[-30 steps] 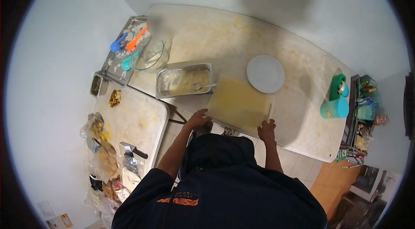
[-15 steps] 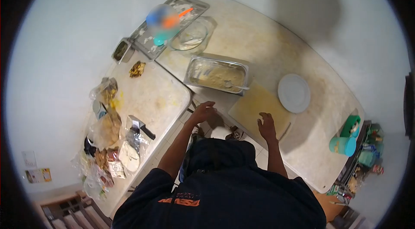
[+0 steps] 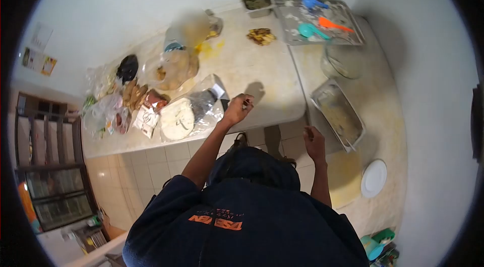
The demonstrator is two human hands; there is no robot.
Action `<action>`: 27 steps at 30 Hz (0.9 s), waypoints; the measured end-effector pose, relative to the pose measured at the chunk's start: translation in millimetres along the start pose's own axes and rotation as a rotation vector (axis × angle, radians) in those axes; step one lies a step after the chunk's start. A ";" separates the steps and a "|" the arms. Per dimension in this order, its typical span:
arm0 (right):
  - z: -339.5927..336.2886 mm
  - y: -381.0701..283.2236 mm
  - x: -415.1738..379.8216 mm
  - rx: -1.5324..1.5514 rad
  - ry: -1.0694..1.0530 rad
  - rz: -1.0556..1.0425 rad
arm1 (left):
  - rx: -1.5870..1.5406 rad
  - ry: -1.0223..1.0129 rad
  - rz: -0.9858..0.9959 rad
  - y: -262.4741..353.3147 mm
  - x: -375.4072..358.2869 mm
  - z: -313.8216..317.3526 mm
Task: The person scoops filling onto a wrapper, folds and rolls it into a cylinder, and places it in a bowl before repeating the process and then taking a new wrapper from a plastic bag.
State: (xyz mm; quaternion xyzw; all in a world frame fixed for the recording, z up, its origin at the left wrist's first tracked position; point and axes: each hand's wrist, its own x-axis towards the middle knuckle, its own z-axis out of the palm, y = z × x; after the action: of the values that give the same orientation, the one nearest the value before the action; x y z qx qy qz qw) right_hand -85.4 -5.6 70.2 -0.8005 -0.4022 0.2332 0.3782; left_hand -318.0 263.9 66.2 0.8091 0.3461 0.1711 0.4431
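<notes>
My left hand [image 3: 238, 109] is over the front part of the left table, fingers loosely curled and apart, with nothing seen in them. Right beside it lies a knife [image 3: 225, 105], its dark handle partly covered by the hand. A plastic bag with a round white slab of food [image 3: 177, 119] rests to the left of the knife. My right hand [image 3: 314, 142] hangs empty over the gap between the tables, its fingers loosely bent. Closest to it is the metal pan [image 3: 337, 114] of pale mixture, with a spoon handle at its near end.
A yellow cutting board [image 3: 344, 179] and white plate [image 3: 374, 178] lie on the right table. Behind are a glass bowl [image 3: 341, 60], a metal tray [image 3: 302, 37] with coloured scoops, a container of dark green food [image 3: 257, 3] and a browned food piece [image 3: 261, 36]. Bagged foods [image 3: 174, 68] line the left table.
My body and view have turned left, toward the left table. My left hand has come from the gap to beside the knife; my right hand has left the cutting board.
</notes>
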 end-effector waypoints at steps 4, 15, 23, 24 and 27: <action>66.1 -66.6 47.4 0.019 -0.182 -0.105 | 0.142 0.380 -0.043 -40.9 -25.2 -68.0; 265.4 -190.8 122.9 0.236 -0.546 -0.394 | 0.229 0.397 -0.424 -138.2 -69.9 -105.9; 341.7 -209.5 150.5 0.015 -0.963 -0.629 | -0.085 0.608 -0.194 -91.7 -94.3 -124.8; 350.9 -206.9 154.1 -0.049 -1.053 -0.631 | -0.087 0.624 -0.170 -88.1 -94.6 -125.4; 394.9 -158.6 155.4 -0.261 -1.118 -0.585 | -0.124 0.633 -0.182 -71.2 -95.3 -135.8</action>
State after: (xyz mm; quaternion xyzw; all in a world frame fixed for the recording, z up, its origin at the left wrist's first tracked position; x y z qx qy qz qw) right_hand -338.9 348.8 -53.7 -0.4547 -0.7653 0.4518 0.0590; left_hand -493.2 303.5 84.1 0.6532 0.5262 0.3944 0.3753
